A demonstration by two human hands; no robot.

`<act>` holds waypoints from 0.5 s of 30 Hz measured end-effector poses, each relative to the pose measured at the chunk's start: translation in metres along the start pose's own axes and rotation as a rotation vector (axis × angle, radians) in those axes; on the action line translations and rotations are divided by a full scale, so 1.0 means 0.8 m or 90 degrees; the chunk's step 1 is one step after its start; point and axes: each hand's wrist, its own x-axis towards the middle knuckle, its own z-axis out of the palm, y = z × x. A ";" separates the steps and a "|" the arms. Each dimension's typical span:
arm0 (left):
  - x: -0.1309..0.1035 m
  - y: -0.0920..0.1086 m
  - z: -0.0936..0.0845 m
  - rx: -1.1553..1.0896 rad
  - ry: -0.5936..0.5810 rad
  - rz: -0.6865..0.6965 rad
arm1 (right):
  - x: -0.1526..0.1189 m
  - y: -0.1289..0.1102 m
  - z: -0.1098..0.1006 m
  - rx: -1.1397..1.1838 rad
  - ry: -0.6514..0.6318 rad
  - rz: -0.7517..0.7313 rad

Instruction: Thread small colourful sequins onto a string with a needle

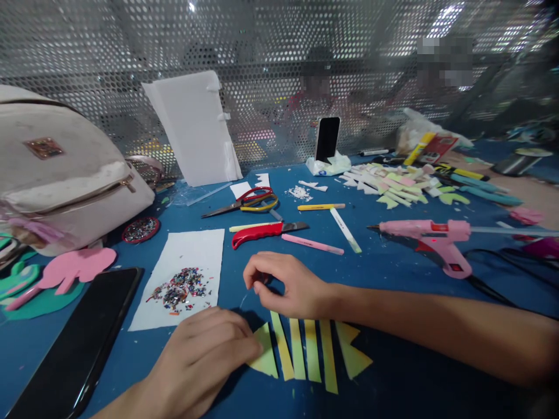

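Observation:
At the lower centre, my left hand [205, 355] has its fingers bent together, with the thumb over the edge of a yellow-green triangular paper piece [267, 356]. To its right lie several narrow yellow-green paper strips [312, 355] side by side, and a notched paper piece [351, 352] ends the row. Just above the strips is my right hand [290, 285], its thumb and forefinger curled close together. Whatever may be between those fingertips is too small to make out. A white sheet [183, 250] bearing a heap of small shiny bits [183, 288] lies left of my hands.
Beyond my hands are a red-handled knife [257, 234], scissors [244, 202] and several highlighters [312, 244]. A pink glue gun [428, 235] with a cord sits right. Left are a phone [82, 343] and backpack [65, 169]. Cut paper [393, 183] is piled at back right.

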 end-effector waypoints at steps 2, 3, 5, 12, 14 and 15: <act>-0.001 -0.001 0.002 -0.009 0.000 -0.004 | 0.000 0.001 -0.001 -0.008 -0.008 -0.020; -0.001 -0.001 0.002 -0.010 0.001 -0.005 | 0.001 0.001 -0.001 -0.014 -0.024 -0.034; 0.001 -0.001 0.002 -0.001 0.012 -0.003 | 0.001 0.000 -0.003 -0.032 -0.070 -0.071; 0.005 0.001 -0.003 0.082 0.050 0.009 | 0.003 -0.003 -0.004 -0.075 -0.131 -0.162; 0.003 0.002 -0.004 0.099 0.057 0.007 | 0.004 -0.001 -0.003 -0.059 -0.115 -0.179; 0.001 0.003 -0.005 0.108 0.061 0.006 | 0.004 0.001 -0.003 -0.048 -0.107 -0.188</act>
